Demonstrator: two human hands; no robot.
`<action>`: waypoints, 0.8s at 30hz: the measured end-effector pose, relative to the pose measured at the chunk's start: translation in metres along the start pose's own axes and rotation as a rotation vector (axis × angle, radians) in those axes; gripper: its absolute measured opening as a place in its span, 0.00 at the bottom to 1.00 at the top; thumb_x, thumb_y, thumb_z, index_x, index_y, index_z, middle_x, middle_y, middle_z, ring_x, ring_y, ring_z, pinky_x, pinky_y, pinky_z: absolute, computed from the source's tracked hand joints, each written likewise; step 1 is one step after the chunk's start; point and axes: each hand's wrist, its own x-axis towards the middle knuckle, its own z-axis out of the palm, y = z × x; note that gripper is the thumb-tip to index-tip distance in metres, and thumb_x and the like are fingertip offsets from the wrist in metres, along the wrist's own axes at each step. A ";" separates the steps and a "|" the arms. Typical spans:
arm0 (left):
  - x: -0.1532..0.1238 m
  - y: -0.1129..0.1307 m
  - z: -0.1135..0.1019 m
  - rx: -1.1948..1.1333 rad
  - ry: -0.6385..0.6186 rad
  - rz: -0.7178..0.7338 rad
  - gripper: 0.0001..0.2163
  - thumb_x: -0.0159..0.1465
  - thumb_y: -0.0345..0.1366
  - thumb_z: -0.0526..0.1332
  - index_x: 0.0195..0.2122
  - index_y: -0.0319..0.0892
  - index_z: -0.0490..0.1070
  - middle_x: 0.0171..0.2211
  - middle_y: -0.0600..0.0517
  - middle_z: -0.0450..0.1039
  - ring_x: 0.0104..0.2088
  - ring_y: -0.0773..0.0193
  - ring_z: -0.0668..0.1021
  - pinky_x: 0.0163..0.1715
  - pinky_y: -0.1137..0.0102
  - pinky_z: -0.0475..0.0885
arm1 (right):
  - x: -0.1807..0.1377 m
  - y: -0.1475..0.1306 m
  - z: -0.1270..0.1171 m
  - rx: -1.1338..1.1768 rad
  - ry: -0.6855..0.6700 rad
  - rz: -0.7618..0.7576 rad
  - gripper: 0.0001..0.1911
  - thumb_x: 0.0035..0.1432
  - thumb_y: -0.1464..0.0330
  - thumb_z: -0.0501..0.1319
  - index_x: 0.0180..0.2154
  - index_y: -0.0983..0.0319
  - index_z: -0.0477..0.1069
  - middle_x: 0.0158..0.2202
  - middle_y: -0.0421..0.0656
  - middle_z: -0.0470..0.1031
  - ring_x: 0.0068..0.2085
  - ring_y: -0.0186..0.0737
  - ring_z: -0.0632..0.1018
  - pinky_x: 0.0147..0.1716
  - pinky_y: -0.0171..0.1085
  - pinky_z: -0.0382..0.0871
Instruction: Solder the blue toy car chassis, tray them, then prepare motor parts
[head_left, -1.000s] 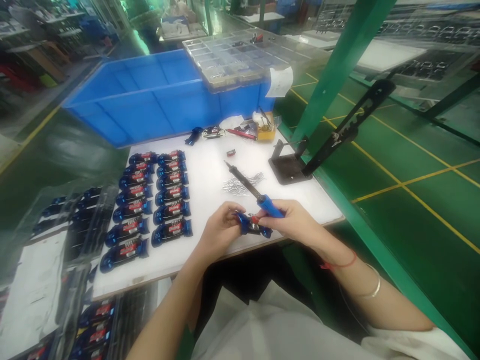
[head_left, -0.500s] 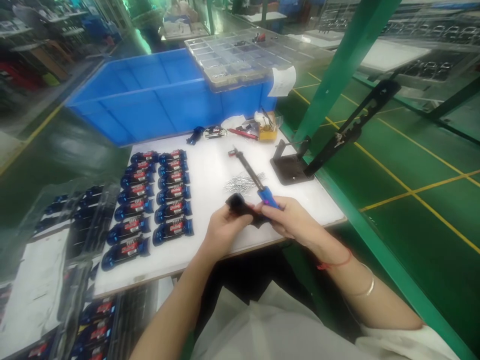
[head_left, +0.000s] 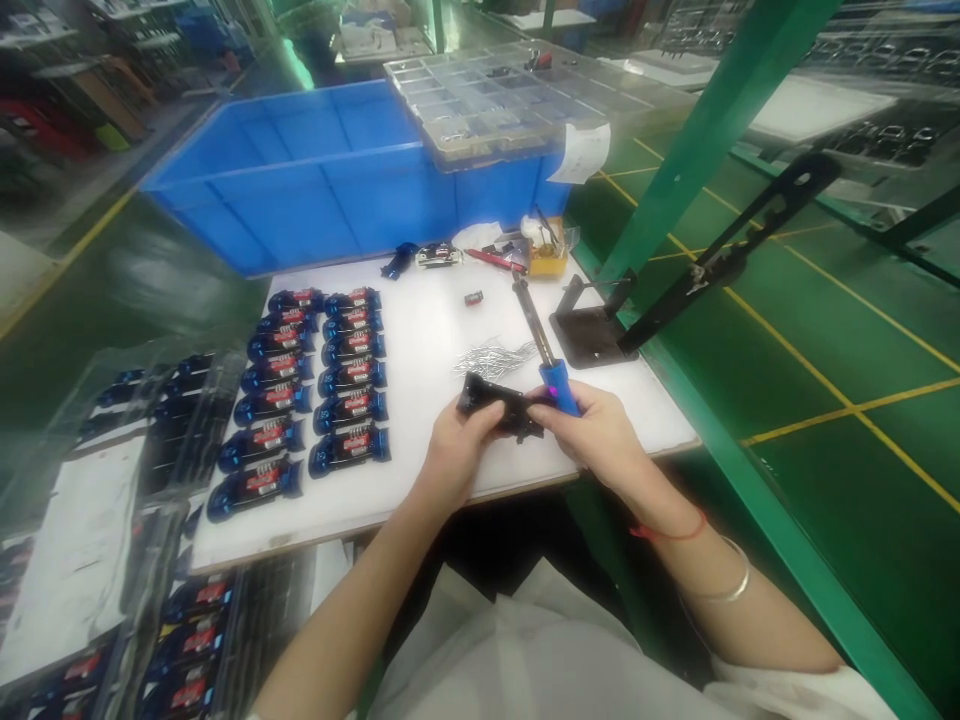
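My left hand (head_left: 451,452) is closed on one end of a black plastic toy-car part (head_left: 489,394), its thumb on top. The fingers of my right hand (head_left: 600,428) wrap round the blue handle of a soldering iron (head_left: 559,386), whose metal shaft points away from me. My right thumb also presses on the near right end of the black part. Just beyond the hands lies a heap of thin silver pins (head_left: 491,358). A small red and black piece (head_left: 473,298) rests on the white tabletop (head_left: 420,350) farther back.
Two columns of blue toy cars (head_left: 349,405) line the table's left side. A black metal stand (head_left: 592,335) with a long notched arm is at right, beside a green post (head_left: 705,150). Behind are a blue bin (head_left: 300,200), a divided clear tray (head_left: 480,150) and a yellow box (head_left: 547,262).
The soldering iron has swung right, away from the small red and black piece, now seen separately on the table. The black part has turned to show more of its surface between my hands.
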 end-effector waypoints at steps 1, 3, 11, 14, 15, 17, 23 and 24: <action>0.000 0.002 -0.002 0.009 0.001 -0.013 0.13 0.56 0.41 0.70 0.38 0.37 0.77 0.36 0.48 0.80 0.38 0.61 0.79 0.40 0.67 0.76 | 0.000 -0.002 -0.002 -0.003 -0.025 0.011 0.19 0.46 0.56 0.67 0.36 0.63 0.78 0.18 0.36 0.64 0.20 0.31 0.61 0.18 0.34 0.54; 0.001 0.005 -0.006 0.048 -0.013 -0.037 0.13 0.55 0.40 0.70 0.38 0.37 0.77 0.36 0.48 0.79 0.37 0.61 0.79 0.40 0.67 0.76 | 0.000 -0.009 -0.006 -0.014 -0.052 0.031 0.19 0.46 0.57 0.67 0.37 0.64 0.79 0.18 0.35 0.64 0.20 0.30 0.61 0.19 0.34 0.54; 0.009 0.014 -0.028 0.236 -0.167 -0.070 0.14 0.56 0.38 0.71 0.41 0.39 0.75 0.37 0.49 0.77 0.38 0.59 0.81 0.41 0.63 0.78 | 0.009 -0.022 -0.009 -0.109 -0.051 -0.018 0.13 0.45 0.62 0.67 0.34 0.62 0.80 0.26 0.39 0.75 0.27 0.35 0.71 0.29 0.36 0.67; 0.009 0.018 -0.029 0.289 -0.181 -0.057 0.17 0.56 0.38 0.71 0.46 0.41 0.73 0.40 0.48 0.77 0.40 0.57 0.81 0.42 0.60 0.79 | 0.014 -0.020 -0.010 -0.136 -0.070 -0.044 0.13 0.45 0.62 0.67 0.34 0.62 0.80 0.28 0.41 0.76 0.31 0.39 0.74 0.33 0.38 0.69; 0.008 0.019 -0.028 0.298 -0.180 -0.051 0.18 0.57 0.38 0.71 0.47 0.41 0.73 0.41 0.48 0.77 0.40 0.57 0.81 0.43 0.59 0.79 | 0.015 -0.019 -0.010 -0.143 -0.078 -0.052 0.14 0.46 0.61 0.67 0.34 0.62 0.80 0.28 0.41 0.76 0.32 0.40 0.74 0.34 0.39 0.70; 0.007 0.019 -0.026 0.309 -0.175 -0.031 0.19 0.57 0.38 0.70 0.49 0.41 0.73 0.42 0.47 0.77 0.41 0.57 0.81 0.43 0.58 0.80 | 0.018 -0.017 -0.011 -0.155 -0.088 -0.062 0.14 0.46 0.60 0.67 0.35 0.61 0.80 0.29 0.41 0.77 0.33 0.41 0.75 0.35 0.40 0.70; 0.008 0.010 -0.025 0.404 -0.047 0.076 0.19 0.58 0.39 0.69 0.50 0.41 0.75 0.44 0.46 0.77 0.46 0.55 0.80 0.50 0.59 0.77 | 0.028 -0.013 -0.010 -0.191 -0.079 -0.081 0.15 0.47 0.60 0.67 0.36 0.61 0.80 0.29 0.41 0.78 0.34 0.42 0.76 0.35 0.40 0.71; 0.010 0.008 -0.025 0.411 -0.026 0.084 0.19 0.58 0.38 0.69 0.50 0.41 0.75 0.44 0.46 0.78 0.46 0.55 0.79 0.51 0.58 0.76 | 0.029 -0.012 -0.009 -0.197 -0.071 -0.096 0.16 0.47 0.59 0.67 0.36 0.61 0.80 0.30 0.41 0.79 0.34 0.43 0.77 0.36 0.40 0.71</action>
